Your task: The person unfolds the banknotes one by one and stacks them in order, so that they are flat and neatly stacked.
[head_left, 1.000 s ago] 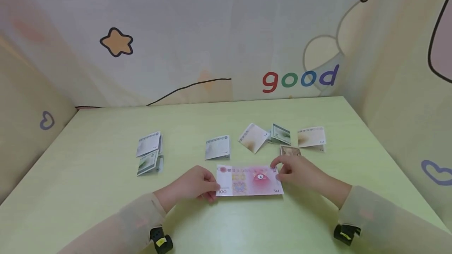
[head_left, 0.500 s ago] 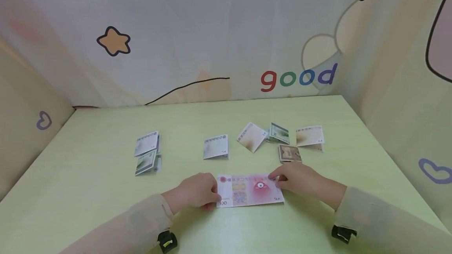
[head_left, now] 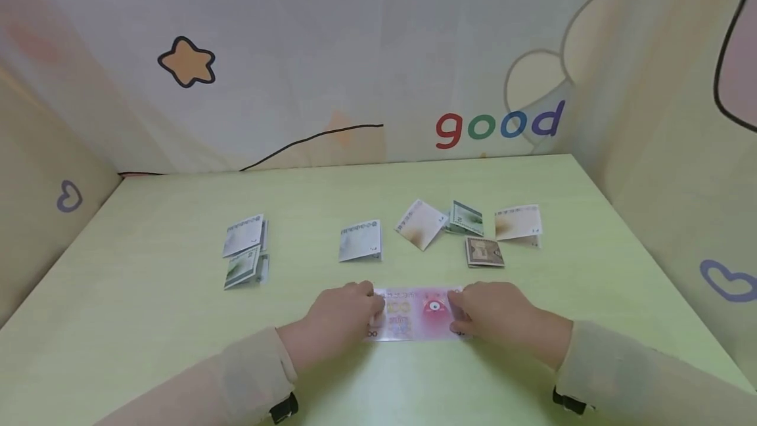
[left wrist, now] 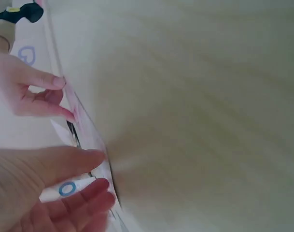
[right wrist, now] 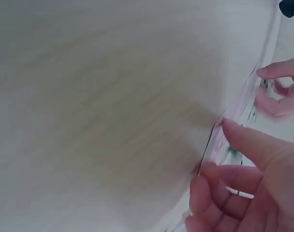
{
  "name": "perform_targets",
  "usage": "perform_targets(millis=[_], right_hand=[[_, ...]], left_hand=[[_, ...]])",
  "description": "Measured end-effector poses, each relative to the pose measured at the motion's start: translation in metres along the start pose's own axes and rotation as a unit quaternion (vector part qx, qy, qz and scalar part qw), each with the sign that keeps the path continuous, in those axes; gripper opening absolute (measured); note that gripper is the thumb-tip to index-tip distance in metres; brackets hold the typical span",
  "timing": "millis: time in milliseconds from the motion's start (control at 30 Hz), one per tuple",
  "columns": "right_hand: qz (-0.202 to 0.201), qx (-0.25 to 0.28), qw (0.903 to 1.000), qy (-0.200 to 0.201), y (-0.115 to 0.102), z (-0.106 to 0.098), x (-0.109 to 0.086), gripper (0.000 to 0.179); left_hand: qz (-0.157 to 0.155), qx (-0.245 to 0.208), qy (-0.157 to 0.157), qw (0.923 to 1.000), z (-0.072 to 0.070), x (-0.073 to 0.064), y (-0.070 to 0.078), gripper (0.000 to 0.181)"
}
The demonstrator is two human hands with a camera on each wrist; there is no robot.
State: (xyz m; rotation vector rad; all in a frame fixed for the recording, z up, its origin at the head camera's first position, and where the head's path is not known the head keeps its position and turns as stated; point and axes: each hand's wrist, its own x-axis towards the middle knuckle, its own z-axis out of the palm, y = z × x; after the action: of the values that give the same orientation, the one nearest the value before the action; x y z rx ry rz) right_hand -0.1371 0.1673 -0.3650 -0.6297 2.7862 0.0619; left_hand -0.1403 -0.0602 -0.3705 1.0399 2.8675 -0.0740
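A pink play banknote (head_left: 408, 321) marked 100 lies on the table in front of me, printed side up. At its left end, my left hand (head_left: 340, 317) holds it, thumb toward the near edge and fingers toward the far one. Opposite, my right hand (head_left: 503, 314) grips the right end and covers that corner. In the right wrist view, the banknote (right wrist: 238, 101) bends slightly near the right thumb (right wrist: 248, 142). Seen from the left wrist, the left thumb (left wrist: 74, 162) and curled fingertips meet the banknote (left wrist: 84, 123). Parts of both ends are hidden under the hands.
Behind the hands lie folded notes: two at left, a grey one (head_left: 247, 235) and a green one (head_left: 242, 268), and a grey one (head_left: 361, 240) mid-table. Farther right are a brown note (head_left: 485, 252), a green note (head_left: 466, 219) and two pale ones. Patterned cloth walls (head_left: 296, 58) enclose the table.
The banknote first came nearer to me. Both hands then moved inward over its ends, covering more of it. The folded notes have stayed in place; the head view has tilted slightly.
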Motion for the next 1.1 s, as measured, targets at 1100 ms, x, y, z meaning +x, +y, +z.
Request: perform_targets(millis=[1100], right_hand=[[-0.138, -0.131, 0.9795, 0.065, -0.029, 0.015, -0.017, 0.049]], left_hand=[[0.054, -0.070, 0.052, 0.9947, -0.002, -0.023, -0.029, 0.032]])
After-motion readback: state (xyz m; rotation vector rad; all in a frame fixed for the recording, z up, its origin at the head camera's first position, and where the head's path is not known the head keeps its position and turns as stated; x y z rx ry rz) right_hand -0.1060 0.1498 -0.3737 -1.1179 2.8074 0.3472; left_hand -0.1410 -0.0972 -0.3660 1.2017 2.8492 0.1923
